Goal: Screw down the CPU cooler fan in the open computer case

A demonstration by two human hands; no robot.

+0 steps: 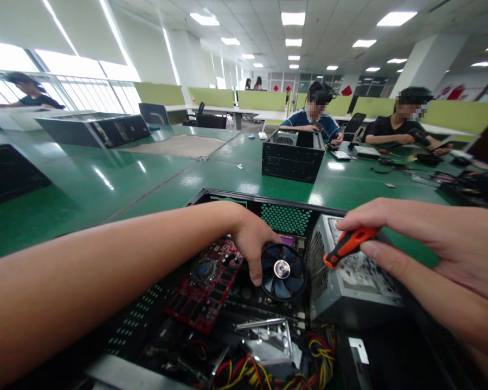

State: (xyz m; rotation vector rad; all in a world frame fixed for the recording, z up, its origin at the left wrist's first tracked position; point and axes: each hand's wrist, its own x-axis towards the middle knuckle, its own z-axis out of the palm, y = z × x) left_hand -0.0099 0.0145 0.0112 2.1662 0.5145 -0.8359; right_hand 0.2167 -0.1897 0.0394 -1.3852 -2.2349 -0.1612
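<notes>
**Head view: open computer case, hand on fan, screwdriver in the other hand**

Head camera looks down into an open computer case (211, 201) lying on a green table (154, 179). Left hand (250, 241) reaches into the case, fingers curled loosely over the edge of a round cooling fan (282, 270), thumb pointing down beside its blades; it touches the fan but does not clamp it. Right hand (443, 254) is closed around an orange-and-black screwdriver (347, 245), held between thumb and fingers above the grey power supply box (350, 276), just right of the fan.

A red circuit card (205, 287) stands left of the fan. Loose coloured wires (268, 371) lie bundled at the near edge of the case.

Risks, as judged:
- Screwdriver tip could slip onto the board or fan blades if the hand steadying the fan shifts.
- Wires near the front could snag a hand or tool.
- A loosened screw could drop among the parts below.

Not clear:
- Screwdriver tip is hidden behind the hand and box; cannot tell what it touches.
- Fan mounting screws are too small to make out.
- Near side of the case is cut off by the frame edge.

Two people sit across the table by a second case (293, 154).
</notes>
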